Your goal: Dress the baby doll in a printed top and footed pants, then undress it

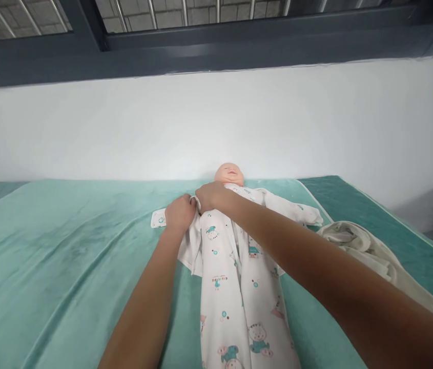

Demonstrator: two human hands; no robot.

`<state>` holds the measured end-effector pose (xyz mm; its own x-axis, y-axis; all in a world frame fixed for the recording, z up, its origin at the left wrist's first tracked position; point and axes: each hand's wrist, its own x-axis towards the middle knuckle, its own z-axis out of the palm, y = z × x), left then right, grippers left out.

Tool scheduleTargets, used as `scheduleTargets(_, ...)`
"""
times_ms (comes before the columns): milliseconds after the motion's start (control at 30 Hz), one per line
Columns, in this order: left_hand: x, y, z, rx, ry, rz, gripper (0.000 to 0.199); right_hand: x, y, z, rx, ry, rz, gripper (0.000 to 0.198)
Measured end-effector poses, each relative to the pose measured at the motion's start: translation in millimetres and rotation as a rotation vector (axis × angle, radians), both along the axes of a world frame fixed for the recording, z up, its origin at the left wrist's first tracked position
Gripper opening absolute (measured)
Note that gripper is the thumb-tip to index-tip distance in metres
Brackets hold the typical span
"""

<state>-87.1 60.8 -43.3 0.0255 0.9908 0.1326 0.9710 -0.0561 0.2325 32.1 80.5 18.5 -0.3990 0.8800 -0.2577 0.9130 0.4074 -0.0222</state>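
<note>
A baby doll (230, 174) lies on its back on a teal blanket (66, 246), head toward the wall. It wears a white romper (235, 287) printed with small cartoon animals. My left hand (180, 212) pinches the romper's cloth beside the doll's shoulder, over the outstretched sleeve. My right hand (211, 196) reaches across the doll's chest and grips the same edge of cloth. The two hands touch each other. The doll's other sleeve (296, 210) lies spread to the right.
A crumpled cream cloth (370, 251) lies on the blanket to the right of the doll. A white wall (216, 128) rises right behind the bed, with a dark window frame (216, 46) above it. The bed's right edge (404, 225) drops off.
</note>
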Motion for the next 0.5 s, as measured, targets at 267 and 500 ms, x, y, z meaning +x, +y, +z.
scheduleTargets(267,-17.7,-7.6,-2.4,0.006,-0.076,0.079,0.039,20.5,-22.4,24.1,-0.010,-0.082,-0.027,0.039)
scheduleTargets(500,-18.2,-5.1,-10.1,-0.051,-0.185,0.118,0.035,11.8,-19.7,15.6,-0.043,-0.032,0.160,0.040)
